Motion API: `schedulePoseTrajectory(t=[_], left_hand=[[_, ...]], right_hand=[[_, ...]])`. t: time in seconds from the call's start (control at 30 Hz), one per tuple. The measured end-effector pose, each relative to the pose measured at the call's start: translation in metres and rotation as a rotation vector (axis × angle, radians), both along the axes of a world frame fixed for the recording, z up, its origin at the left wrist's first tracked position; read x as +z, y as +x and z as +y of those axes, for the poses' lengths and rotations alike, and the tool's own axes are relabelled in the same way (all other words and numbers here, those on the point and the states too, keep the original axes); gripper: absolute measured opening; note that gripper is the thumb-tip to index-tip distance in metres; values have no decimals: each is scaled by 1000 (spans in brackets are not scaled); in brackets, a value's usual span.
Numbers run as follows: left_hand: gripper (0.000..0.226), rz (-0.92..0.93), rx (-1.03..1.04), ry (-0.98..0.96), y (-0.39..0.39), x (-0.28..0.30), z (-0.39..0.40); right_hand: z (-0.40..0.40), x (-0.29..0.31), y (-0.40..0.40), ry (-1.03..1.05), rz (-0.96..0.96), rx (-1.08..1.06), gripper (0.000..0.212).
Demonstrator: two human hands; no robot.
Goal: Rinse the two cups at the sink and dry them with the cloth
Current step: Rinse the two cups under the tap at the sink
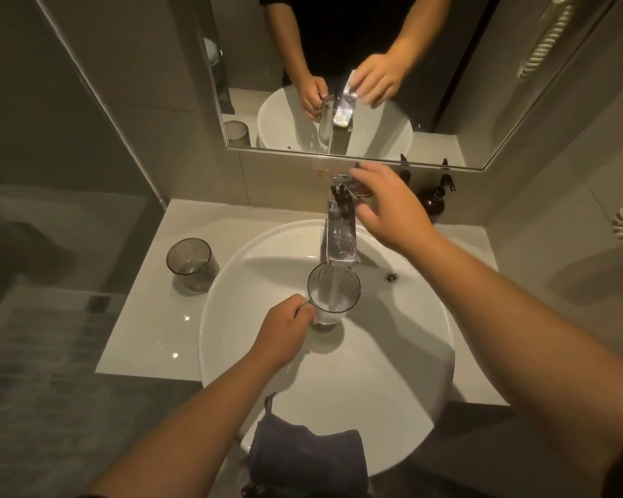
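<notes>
Your left hand (285, 328) grips the first cup (333, 294) upright under the tap (340, 235), directly below the spout, where water streams into it over the sink (392, 354). Your right hand (389, 206) rests on the tap lever, fingers loosely spread. The second cup (191, 264) stands on the desk (152, 332) to your left, nearer the left hand. The cloth (310, 458) drapes over the sink's near rim, unobstructed.

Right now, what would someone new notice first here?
Water runs from the chrome tap into a clear cup that the left hand holds over the white basin. The right hand rests on the tap's lever. A second cup stands on the counter, left of the basin.
</notes>
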State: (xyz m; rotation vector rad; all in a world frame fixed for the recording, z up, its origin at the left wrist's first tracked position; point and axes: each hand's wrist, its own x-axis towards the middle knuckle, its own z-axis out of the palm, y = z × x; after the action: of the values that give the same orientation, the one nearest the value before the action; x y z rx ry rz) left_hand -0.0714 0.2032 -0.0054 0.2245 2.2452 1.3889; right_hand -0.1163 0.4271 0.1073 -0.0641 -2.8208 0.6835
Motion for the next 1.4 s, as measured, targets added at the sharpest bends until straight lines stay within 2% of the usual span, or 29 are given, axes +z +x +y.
schedulePoseTrajectory(t=[0.07, 0.13, 0.2, 0.3, 0.4, 0.67, 0.87, 1.03, 1.17, 1.23, 1.4], left_hand=[[25, 8, 1, -6, -2, 3, -5], [29, 17, 4, -1, -5, 3, -10], [34, 22, 8, -1, -7, 4, -13], [36, 20, -1, 2, -9, 3, -11], [37, 26, -56, -14, -9, 2, -2], [30, 70, -91, -65, -17, -3, -14], [39, 78, -174, -42, -30, -3, 1], [41, -26, -97, 31, -32, -6, -5], [21, -201, 57, 208, -32, 2, 8], [20, -302, 155, 284, -29, -2, 14], [20, -386, 204, 294, -27, -2, 15]], right_hand=[[7, -27, 34, -119, 11, -138, 52], [10, -61, 67, -269, -138, -182, 54], [7, -90, 91, -437, -312, -110, 61], [-9, -107, 101, -572, -535, 49, 85], [-24, -107, 89, -645, -562, 82, 101], [-38, -116, 86, -706, -541, 47, 98], [-22, -112, 82, -702, -537, 15, 99], [-31, -114, 79, -722, -532, 17, 88], [-18, -115, 72, -897, -573, -18, 94], [-17, -115, 70, -964, -603, -44, 92], [-23, -122, 72, -1105, -627, -63, 61]])
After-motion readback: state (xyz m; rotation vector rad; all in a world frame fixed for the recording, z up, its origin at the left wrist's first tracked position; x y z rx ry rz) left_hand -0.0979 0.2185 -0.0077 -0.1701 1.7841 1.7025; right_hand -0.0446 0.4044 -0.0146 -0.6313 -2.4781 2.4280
